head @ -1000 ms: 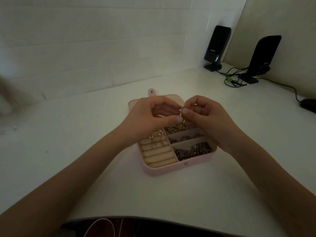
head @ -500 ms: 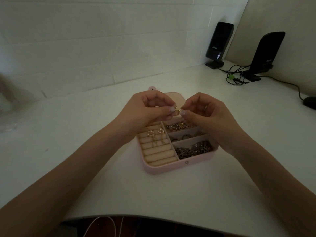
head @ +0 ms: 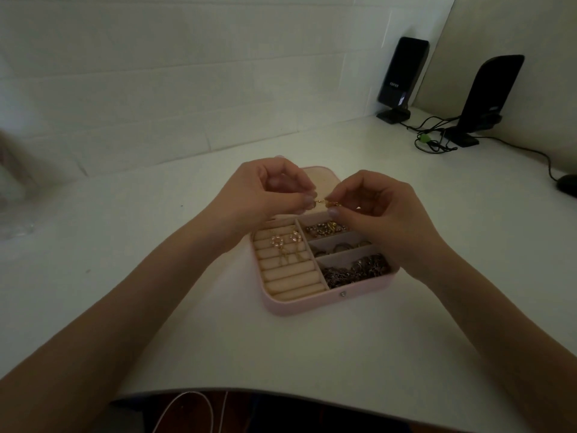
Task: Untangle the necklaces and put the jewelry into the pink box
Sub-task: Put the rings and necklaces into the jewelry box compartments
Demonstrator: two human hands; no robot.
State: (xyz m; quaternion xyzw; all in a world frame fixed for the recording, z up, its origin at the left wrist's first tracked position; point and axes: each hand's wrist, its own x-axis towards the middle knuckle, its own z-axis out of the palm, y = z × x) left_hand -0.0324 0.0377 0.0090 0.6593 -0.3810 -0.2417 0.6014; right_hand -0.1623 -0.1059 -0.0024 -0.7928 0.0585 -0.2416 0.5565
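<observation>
An open pink jewelry box [head: 312,303] lies on the white table in front of me. Its left half has cream ring rolls with a pair of flower earrings [head: 285,240] on them. The right half has three compartments holding small gold pieces [head: 324,229], rings [head: 340,246] and a dark heap of chains [head: 356,271]. Above the box's far edge my left hand [head: 265,195] and my right hand [head: 381,210] each pinch one end of a small gold piece of jewelry [head: 323,201] stretched between their fingertips.
Two black speakers [head: 402,76] [head: 490,95] stand at the back right with tangled cables [head: 432,139] between them. A dark mouse [head: 566,184] sits at the right edge. The table's front edge runs along the bottom, with a white cord [head: 187,407] below it.
Both hands have lifted from just over the gold-piece compartment and drawn slightly apart, so the small gold piece now spans the gap between the fingertips.
</observation>
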